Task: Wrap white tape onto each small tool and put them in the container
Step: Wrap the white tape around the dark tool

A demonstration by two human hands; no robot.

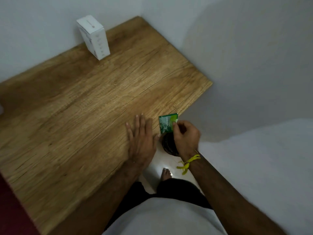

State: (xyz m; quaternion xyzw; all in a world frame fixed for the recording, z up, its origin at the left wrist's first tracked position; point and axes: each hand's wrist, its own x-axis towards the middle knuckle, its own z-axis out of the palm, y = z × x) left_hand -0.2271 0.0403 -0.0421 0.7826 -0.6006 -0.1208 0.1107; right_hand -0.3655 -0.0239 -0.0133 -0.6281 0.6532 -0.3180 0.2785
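The right hand (185, 136) pinches a small green packet (168, 123) by its right edge, thumb and fingers closed on it, holding it upright just off the near corner of the wooden worktop (88, 102). Whether this packet holds the white tape or the small tools cannot be told; no loose tape, tool or open container shows anywhere. The left hand (141, 138) lies flat and spread, palm down, on the worktop right beside the packet, gripping nothing.

The packet looks light and thin — probably card or foil, stiff enough to stand in a pinch but easy to crease, and likely slick on its printed face. An edge or corner grip like the present one should suit it; squeezing the middle would probably buckle it.

A white box (93, 37) stands upright at the far side of the worktop from the packet, close to the wall and well apart from both hands. Below the packet, off the worktop's edge, sits a dark round thing (168, 144) too blurred to name. The whole surface between the packet and the white box is bare, so there is ample room to work — but the packet now hangs past the edge, where a slip would drop it to the floor.
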